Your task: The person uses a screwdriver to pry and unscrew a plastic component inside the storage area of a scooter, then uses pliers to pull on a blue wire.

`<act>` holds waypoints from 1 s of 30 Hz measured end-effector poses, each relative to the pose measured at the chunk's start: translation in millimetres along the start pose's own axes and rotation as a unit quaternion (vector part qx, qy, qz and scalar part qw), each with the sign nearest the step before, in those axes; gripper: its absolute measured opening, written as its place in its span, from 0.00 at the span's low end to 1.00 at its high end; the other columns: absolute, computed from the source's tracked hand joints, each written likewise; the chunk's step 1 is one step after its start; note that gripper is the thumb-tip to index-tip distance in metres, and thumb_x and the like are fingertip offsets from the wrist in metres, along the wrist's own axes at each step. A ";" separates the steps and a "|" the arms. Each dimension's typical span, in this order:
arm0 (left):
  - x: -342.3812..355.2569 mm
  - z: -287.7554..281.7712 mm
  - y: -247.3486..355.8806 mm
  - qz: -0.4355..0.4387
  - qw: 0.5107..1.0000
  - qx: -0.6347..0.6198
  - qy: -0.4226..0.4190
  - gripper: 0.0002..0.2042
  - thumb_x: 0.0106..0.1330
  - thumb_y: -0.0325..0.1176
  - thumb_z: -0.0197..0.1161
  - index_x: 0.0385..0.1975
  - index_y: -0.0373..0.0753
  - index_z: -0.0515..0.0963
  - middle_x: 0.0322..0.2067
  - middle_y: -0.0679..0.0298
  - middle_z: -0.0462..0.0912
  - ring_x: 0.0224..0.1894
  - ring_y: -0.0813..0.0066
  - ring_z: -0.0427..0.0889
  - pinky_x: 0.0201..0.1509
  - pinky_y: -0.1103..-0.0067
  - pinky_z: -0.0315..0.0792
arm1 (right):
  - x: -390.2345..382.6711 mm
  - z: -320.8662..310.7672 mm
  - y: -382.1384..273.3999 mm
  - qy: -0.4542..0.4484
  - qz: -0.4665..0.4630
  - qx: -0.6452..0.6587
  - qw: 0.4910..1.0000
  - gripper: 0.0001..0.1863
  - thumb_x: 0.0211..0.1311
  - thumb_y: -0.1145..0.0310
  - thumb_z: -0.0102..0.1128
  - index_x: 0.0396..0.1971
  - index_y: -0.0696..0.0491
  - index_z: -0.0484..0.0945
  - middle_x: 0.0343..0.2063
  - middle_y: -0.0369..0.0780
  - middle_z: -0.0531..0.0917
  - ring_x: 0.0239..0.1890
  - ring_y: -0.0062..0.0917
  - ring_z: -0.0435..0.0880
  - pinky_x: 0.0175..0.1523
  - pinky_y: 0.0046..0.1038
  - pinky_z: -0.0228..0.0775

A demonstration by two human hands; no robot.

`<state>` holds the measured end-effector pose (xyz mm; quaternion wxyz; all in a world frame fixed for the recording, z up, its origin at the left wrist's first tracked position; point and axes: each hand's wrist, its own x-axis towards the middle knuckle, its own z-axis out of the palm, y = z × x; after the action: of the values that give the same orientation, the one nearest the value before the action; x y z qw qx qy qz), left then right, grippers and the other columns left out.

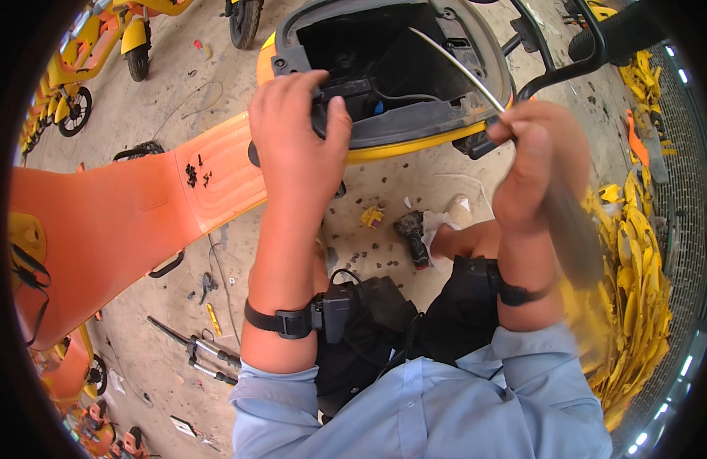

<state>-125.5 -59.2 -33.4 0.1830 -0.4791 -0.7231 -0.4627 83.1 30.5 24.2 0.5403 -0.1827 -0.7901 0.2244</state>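
My left hand [296,126] is curled over a black plastic part [352,90] at the near left edge of an open compartment [468,116] with a grey rim and yellow shell. Its fingertips are partly hidden. A dark cable [411,96] and a small blue piece [379,107] show inside. Beyond the compartment's right edge, my right hand [533,149], blurred, is closed on a long thin pale metal rod [457,65] that points up and left over the opening. A smeared dark grey shape [574,233] shows below that hand; whether it belongs to the rod I cannot tell.
Small black screws [191,174] lie on the orange panel [116,206] at left. A cordless drill [412,237] sits on the floor between my legs. Yellow panels [625,283] are piled at right, a fork-like metal part [193,348] lies lower left, and scooters [86,57] stand far left.
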 end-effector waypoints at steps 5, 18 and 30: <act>-4.3 17.3 22.0 0.023 0.992 -0.047 -0.113 0.08 0.63 0.31 0.69 0.39 0.37 0.84 0.42 0.58 0.84 0.57 0.53 0.75 0.63 0.63 0.68 | -8.6 12.6 40.5 0.084 0.027 0.122 0.989 0.11 0.75 0.67 0.44 0.36 0.60 0.70 0.36 0.49 0.81 0.26 0.29 0.79 0.39 0.30 0.76; 3.5 34.4 33.0 -0.020 0.984 0.031 -0.174 0.06 0.60 0.34 0.70 0.28 0.39 0.87 0.35 0.66 0.84 0.48 0.60 0.77 0.69 0.60 0.59 | -6.0 -9.2 64.8 0.123 0.102 0.250 0.955 0.11 0.75 0.67 0.50 0.33 0.58 0.71 0.34 0.44 0.81 0.26 0.21 0.78 0.33 0.24 0.74; 5.4 37.7 36.3 -0.029 0.990 0.045 -0.130 0.04 0.63 0.29 0.68 0.30 0.36 0.82 0.37 0.61 0.83 0.47 0.58 0.76 0.59 0.64 0.64 | -1.0 -14.9 81.5 0.165 0.167 0.293 0.927 0.11 0.75 0.66 0.51 0.34 0.58 0.72 0.31 0.42 0.82 0.25 0.20 0.78 0.33 0.23 0.73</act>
<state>-90.1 -20.5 -30.7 0.0954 -0.5053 -0.7745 -0.3685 101.2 100.2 -16.8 0.6473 -0.1800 -0.5473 0.4991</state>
